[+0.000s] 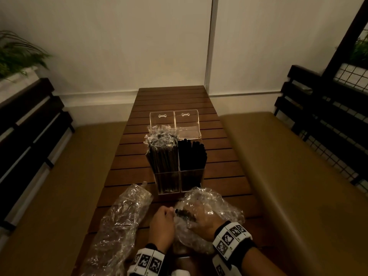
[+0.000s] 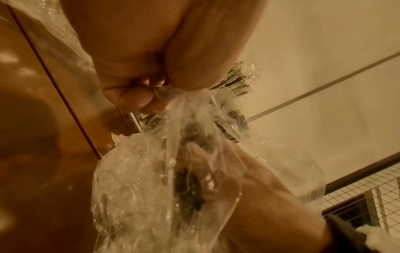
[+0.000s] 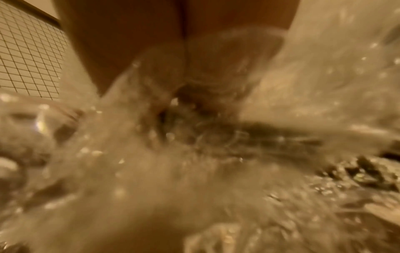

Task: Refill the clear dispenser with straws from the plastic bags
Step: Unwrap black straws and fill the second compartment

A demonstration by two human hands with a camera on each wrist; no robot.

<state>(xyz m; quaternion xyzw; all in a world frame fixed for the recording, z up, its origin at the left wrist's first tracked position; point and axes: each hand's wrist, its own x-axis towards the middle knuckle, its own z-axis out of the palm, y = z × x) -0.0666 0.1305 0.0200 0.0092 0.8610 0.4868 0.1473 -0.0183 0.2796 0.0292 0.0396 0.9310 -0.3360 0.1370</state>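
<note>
The clear two-compartment dispenser (image 1: pixel 179 176) stands mid-table with both lids tipped back. Its left side holds wrapped straws (image 1: pixel 162 154), its right side bare black straws (image 1: pixel 192 154). Near the front edge lies a crumpled clear plastic bag (image 1: pixel 225 214). My right hand (image 1: pixel 201 222) is inside it, fingers curled round a small bundle of black straws (image 1: pixel 183 213). My left hand (image 1: pixel 162 220) pinches the bag's open mouth. In the left wrist view my left hand (image 2: pixel 147 99) pinches the film of the bag (image 2: pixel 134 188), with dark straws (image 2: pixel 188 196) showing through. The right wrist view is blurred by plastic over my right hand (image 3: pixel 184 77).
A second crumpled plastic bag (image 1: pixel 119 222) lies on the slatted wooden table (image 1: pixel 173 100), left of my hands. Cushioned benches flank the table on the left (image 1: pixel 49 196) and the right (image 1: pixel 288 176). A wall closes the far end.
</note>
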